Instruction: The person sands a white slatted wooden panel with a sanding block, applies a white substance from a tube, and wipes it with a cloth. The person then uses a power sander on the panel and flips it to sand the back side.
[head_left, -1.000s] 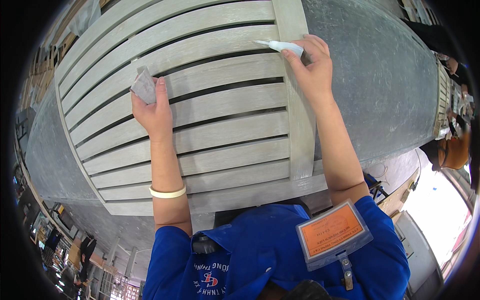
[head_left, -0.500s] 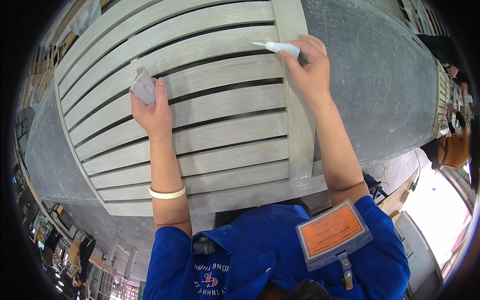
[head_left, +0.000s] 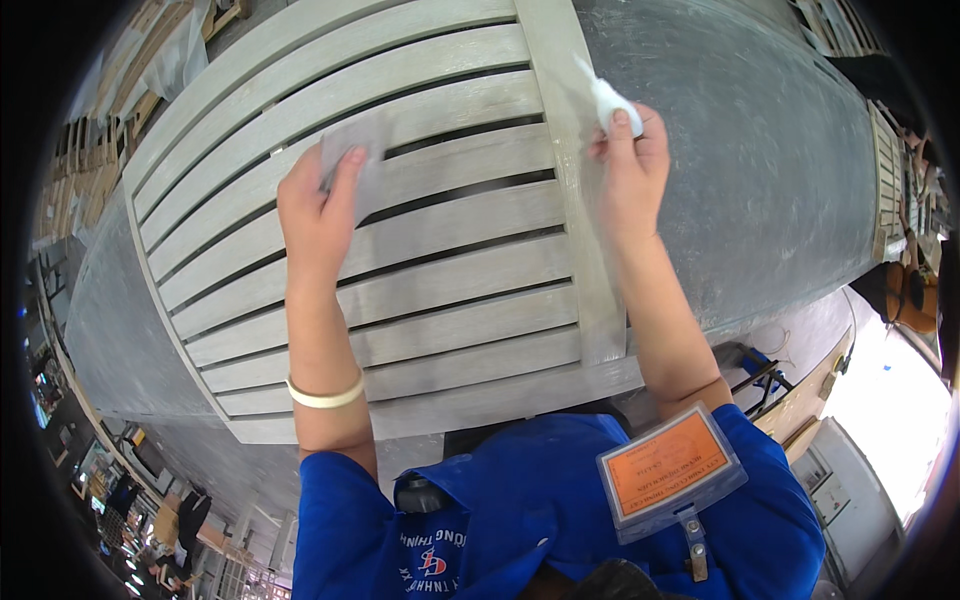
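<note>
A pale, slatted wooden panel [head_left: 440,210] lies in front of me, its slats running left to right into a wide end rail. My left hand [head_left: 318,215] grips a folded grey sheet [head_left: 352,160], perhaps sandpaper, slightly blurred, over the middle slats. Pinched in my right hand [head_left: 632,165] is a small white squeeze bottle [head_left: 612,102] with a thin nozzle pointing up and to the left. That hand is over the end rail's right edge. A pale band circles my left wrist area.
The panel rests on a dark grey work surface [head_left: 730,180], which extends to the right and left. Stacked wooden pieces [head_left: 130,80] stand at the far left. Another slatted panel [head_left: 887,185] and other people show at the right edge.
My left hand has moved right with the grey sheet. My right hand has shifted slightly down, and the bottle's nozzle has swung from pointing left to pointing up, away from the slats.
</note>
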